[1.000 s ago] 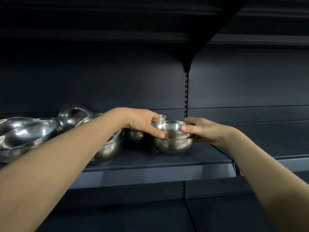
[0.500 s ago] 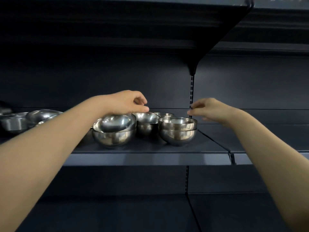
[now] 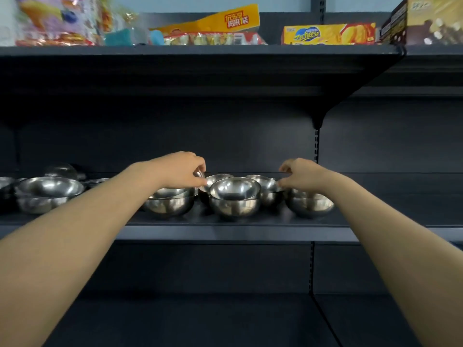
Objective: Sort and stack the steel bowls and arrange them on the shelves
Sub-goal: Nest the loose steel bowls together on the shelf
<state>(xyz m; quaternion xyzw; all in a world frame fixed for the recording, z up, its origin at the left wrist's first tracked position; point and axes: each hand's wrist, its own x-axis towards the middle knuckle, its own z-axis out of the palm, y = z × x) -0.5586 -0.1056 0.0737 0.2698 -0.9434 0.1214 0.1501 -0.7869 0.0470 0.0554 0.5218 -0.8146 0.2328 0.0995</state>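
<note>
Several steel bowls stand on the dark middle shelf (image 3: 225,232). A two-bowl stack (image 3: 234,204) sits in the centre, with another stack (image 3: 170,205) to its left and a third stack (image 3: 310,205) to its right. Behind them stand a small bowl (image 3: 220,178) and another small bowl (image 3: 265,187). My left hand (image 3: 180,170) pinches the rim of the back left small bowl. My right hand (image 3: 300,176) hovers over the right stack with finger and thumb apart, the thumb tip at the back right bowl's rim.
Larger steel bowls (image 3: 48,192) are stacked at the shelf's left end. The upper shelf (image 3: 200,52) carries snack packets and a yellow biscuit box (image 3: 328,33). A slotted upright (image 3: 316,149) divides the bays. A lower shelf (image 3: 200,321) lies below.
My view has tilted up, revealing the upper shelf. Both hands moved down onto the small back bowls; the left hand now pinches a bowl rim.
</note>
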